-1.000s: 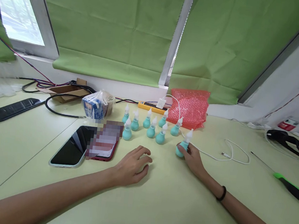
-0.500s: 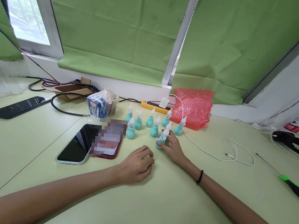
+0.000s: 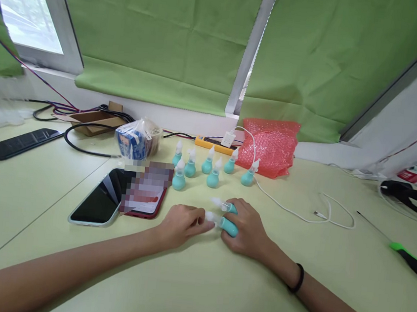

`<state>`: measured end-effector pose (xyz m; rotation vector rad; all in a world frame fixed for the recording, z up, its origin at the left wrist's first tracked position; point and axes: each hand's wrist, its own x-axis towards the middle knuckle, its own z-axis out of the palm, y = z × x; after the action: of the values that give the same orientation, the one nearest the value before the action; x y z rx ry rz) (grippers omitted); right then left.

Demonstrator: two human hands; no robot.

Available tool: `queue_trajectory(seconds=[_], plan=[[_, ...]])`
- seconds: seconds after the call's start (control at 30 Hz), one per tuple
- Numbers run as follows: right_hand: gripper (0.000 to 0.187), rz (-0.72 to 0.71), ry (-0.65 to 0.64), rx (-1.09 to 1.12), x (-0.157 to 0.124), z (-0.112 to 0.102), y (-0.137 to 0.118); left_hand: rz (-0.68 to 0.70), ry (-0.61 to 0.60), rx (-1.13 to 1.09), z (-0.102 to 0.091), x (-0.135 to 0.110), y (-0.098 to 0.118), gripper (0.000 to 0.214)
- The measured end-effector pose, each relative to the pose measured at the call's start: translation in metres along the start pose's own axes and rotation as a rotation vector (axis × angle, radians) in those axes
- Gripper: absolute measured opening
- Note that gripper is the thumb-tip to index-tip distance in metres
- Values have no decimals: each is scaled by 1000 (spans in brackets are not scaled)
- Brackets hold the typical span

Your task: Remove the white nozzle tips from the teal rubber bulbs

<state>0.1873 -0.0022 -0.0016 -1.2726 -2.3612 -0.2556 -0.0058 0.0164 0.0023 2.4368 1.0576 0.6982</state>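
Observation:
My right hand (image 3: 247, 229) is closed over two teal rubber bulbs with white tips (image 3: 228, 223), which lie on their sides with the tips pointing left. My left hand (image 3: 179, 225) rests curled on the pale green table (image 3: 216, 296), its fingertips touching the white tip of the nearer bulb. Several more teal bulbs (image 3: 212, 169) stand upright in a loose cluster farther back.
Two phones (image 3: 101, 204) lie left of my hands. Behind them sit a wrapped blue packet (image 3: 135, 142), a cardboard box (image 3: 93, 120), black cables and a keyboard (image 3: 12, 141). Pink bubble wrap (image 3: 269, 146), a yellow power strip, a white charging cable (image 3: 299, 214) and a green-handled screwdriver (image 3: 408, 260) lie to the right.
My right hand carried one bulb leftward into the cluster, took a second, and pulled both back toward me. My left hand shifted slightly to meet their tips.

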Motion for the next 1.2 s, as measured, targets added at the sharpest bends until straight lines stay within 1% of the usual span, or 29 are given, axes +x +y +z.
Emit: queue_trajectory(seconds=[0.1,0.17,0.2,0.27,0.33,0.37,0.5,0.67,0.73,0.8,0.9,0.97,1.1,1.2], plan=[[9,-1,26,14,0,2,2,-117,58,-32,2,1,-1,31],[11,-11,25,9,0,2,2,-139,82,-42,2,1,-1,33],[12,-18,20,5,0,1,2,-126,71,-35,3,1,-1,31],[13,-17,14,3,-1,0,1,-64,10,4,3,2,-1,24],[13,-18,13,7,-1,0,1,11,-46,64,2,2,-1,27],[12,-21,12,7,-1,0,1,38,-56,92,2,2,-1,29],[11,-24,5,-20,-2,2,1,77,-33,187,3,0,-2,36],[10,5,-16,-91,-2,1,-3,190,63,338,7,-3,-4,41],[11,21,-23,-122,-2,1,-5,200,79,366,8,-3,-6,43],[14,68,-26,-158,-2,1,-6,162,95,361,8,-2,-7,44],[17,155,-35,-186,-1,2,-6,35,105,303,7,-1,-7,48],[19,176,-39,-176,-1,2,-5,-32,103,282,7,-1,-6,47],[19,177,-16,-141,-1,4,-3,-68,79,322,6,0,-4,33],[17,180,3,-121,-1,6,-2,-73,44,343,6,1,-3,29]])
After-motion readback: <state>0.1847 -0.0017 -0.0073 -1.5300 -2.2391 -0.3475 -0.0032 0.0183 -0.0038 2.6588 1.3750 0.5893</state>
